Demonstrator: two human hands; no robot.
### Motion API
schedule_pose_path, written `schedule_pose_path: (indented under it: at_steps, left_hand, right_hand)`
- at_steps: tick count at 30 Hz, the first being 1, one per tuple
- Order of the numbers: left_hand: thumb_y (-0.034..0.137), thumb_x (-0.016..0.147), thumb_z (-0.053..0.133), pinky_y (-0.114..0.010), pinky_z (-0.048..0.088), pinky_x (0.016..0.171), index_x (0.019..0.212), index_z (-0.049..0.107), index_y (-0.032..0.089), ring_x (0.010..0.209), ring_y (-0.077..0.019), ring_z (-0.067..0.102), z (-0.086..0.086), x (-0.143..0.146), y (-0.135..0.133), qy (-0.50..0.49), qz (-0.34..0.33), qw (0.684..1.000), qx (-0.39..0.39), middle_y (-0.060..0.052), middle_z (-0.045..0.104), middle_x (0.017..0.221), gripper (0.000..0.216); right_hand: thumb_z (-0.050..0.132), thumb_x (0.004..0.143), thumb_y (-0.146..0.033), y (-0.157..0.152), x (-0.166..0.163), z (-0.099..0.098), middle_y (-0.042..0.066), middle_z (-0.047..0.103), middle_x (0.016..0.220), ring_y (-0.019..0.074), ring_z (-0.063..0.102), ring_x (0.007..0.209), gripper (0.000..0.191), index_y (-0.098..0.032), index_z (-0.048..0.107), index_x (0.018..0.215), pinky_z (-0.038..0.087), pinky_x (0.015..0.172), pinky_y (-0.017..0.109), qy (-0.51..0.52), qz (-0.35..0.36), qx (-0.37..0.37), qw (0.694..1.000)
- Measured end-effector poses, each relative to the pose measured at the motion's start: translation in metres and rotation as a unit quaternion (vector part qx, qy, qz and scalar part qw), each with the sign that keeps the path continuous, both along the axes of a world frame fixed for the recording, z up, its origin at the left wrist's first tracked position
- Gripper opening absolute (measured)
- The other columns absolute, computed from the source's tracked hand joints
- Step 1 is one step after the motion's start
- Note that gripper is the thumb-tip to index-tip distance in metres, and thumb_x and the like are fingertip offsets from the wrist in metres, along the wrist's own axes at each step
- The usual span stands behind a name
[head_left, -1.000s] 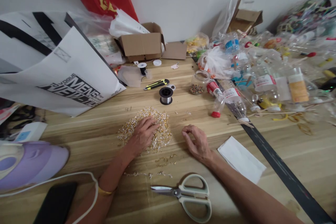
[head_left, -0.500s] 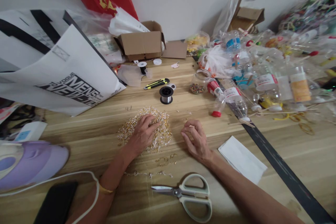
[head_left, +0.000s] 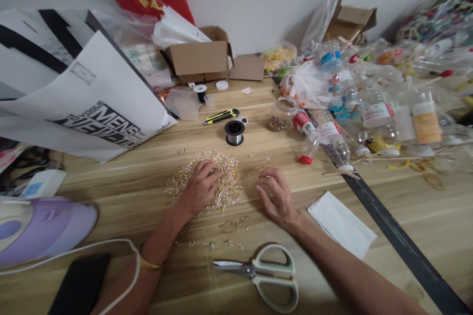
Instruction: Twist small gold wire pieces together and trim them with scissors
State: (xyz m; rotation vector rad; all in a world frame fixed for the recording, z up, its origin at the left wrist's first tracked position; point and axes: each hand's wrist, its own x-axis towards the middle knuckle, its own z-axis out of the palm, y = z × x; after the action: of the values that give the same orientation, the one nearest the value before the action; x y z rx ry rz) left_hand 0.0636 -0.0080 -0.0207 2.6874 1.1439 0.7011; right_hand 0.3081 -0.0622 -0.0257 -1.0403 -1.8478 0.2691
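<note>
My left hand (head_left: 201, 188) rests on a spread-out heap of small gold and silver jewelry pieces (head_left: 229, 182). Its fingers are bent and slightly apart among the pieces. To the right of the heap, my right hand (head_left: 277, 198) lies with its side on the wooden table, fingers curled in toward the thumb; whatever may be between the fingertips is too small to make out. Below the heap are a few gold bits (head_left: 232, 226) and a thin silver chain with charms (head_left: 210, 244). Scissors with pale handles (head_left: 260, 275) lie nearest to me.
Beyond the heap stand a wire spool (head_left: 234, 134), a utility knife (head_left: 220, 116) and a bead jar (head_left: 281, 115). Plastic bottles (head_left: 373, 108) crowd the right; folded paper (head_left: 342, 224) lies near my right forearm. At left are a white bag (head_left: 111, 108), phone (head_left: 79, 283) and cable (head_left: 136, 256).
The camera view has shifted very slightly. Both hands keep nearly the same place, with only a small movement of my left fingers on the heap.
</note>
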Motion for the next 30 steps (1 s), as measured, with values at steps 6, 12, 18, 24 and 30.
schedule_pose_path:
  at_steps: [6,12,18,24,30]
  left_hand:
    - [0.001,0.078,0.048,-0.051,0.042,0.100,0.108,0.066,0.020,0.117,-0.0264,0.044,0.001,0.000,0.000,0.006,-0.006,1.000,-0.007,-0.009,0.059,0.110,0.040]
    - [-0.001,0.080,0.044,-0.047,0.043,0.099,0.097,0.067,0.018,0.112,-0.0240,0.048,0.005,-0.001,0.000,-0.003,0.025,1.000,0.019,-0.008,0.060,0.103,0.034]
    - [0.010,0.087,0.046,-0.041,0.046,0.094,0.100,0.066,0.017,0.102,-0.0215,0.054,0.011,-0.001,0.001,-0.073,0.073,0.994,0.018,-0.008,0.064,0.097,0.024]
    - [0.020,0.089,0.051,-0.036,0.047,0.090,0.095,0.066,0.016,0.094,-0.0191,0.060,0.023,-0.007,-0.002,-0.142,0.112,0.983,-0.017,-0.007,0.068,0.094,0.017]
    - [0.021,0.087,0.055,-0.035,0.048,0.082,0.088,0.068,0.016,0.087,-0.0194,0.059,0.030,-0.009,-0.005,-0.133,0.119,0.984,-0.031,-0.006,0.068,0.087,0.014]
  right_hand:
    - [0.052,0.085,-0.012,0.001,0.001,0.000,0.009,0.055,0.099,0.0227,0.055,0.093,0.015,-0.021,0.056,0.097,0.048,0.081,0.040,0.003,0.005,-0.004,1.000]
    - [0.051,0.086,-0.012,0.001,0.001,-0.001,0.010,0.056,0.099,0.0232,0.055,0.095,0.016,-0.021,0.056,0.098,0.048,0.081,0.041,0.000,0.001,-0.006,1.000]
    - [0.054,0.084,-0.009,0.000,0.003,0.003,0.010,0.056,0.106,0.0256,0.053,0.103,0.017,-0.021,0.057,0.096,0.045,0.089,0.048,-0.017,-0.008,0.048,0.999]
    - [0.056,0.084,-0.010,-0.007,0.002,0.008,0.009,0.059,0.101,0.0236,0.055,0.097,0.017,-0.022,0.060,0.096,0.047,0.085,0.044,-0.042,0.029,0.068,0.996]
    - [0.052,0.089,-0.015,-0.008,-0.002,0.018,0.008,0.056,0.090,0.0172,0.055,0.081,0.009,-0.019,0.060,0.089,0.047,0.066,0.030,0.042,0.017,-0.035,0.998]
